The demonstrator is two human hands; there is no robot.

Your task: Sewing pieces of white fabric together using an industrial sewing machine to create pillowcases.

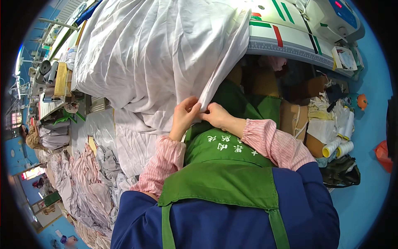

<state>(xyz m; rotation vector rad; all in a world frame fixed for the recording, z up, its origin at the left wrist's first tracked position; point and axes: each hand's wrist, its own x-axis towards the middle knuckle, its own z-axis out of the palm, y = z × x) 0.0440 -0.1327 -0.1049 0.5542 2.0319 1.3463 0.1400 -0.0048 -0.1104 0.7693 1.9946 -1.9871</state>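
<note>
A large sheet of pale, whitish fabric point(153, 54) drapes over the sewing table and hangs in folds off its front edge. My left hand point(184, 116) pinches the fabric's edge between thumb and fingers. Close against it, my right hand point(218, 116) grips the same edge, so the fingertips of both nearly meet. From there a narrow folded strip of the edge runs up and to the right, onto the table. Both hands are just in front of my green apron point(219, 186). The fingertips partly hide the bit of cloth between them.
The table edge carries a ruler strip point(286, 47); a machine head point(331, 18) stands at the far right. White thread cones point(345, 148) and a dark bag point(342, 172) lie at the right. Heaped garments point(85, 178) fill the left, below a side table with thread spools point(52, 74).
</note>
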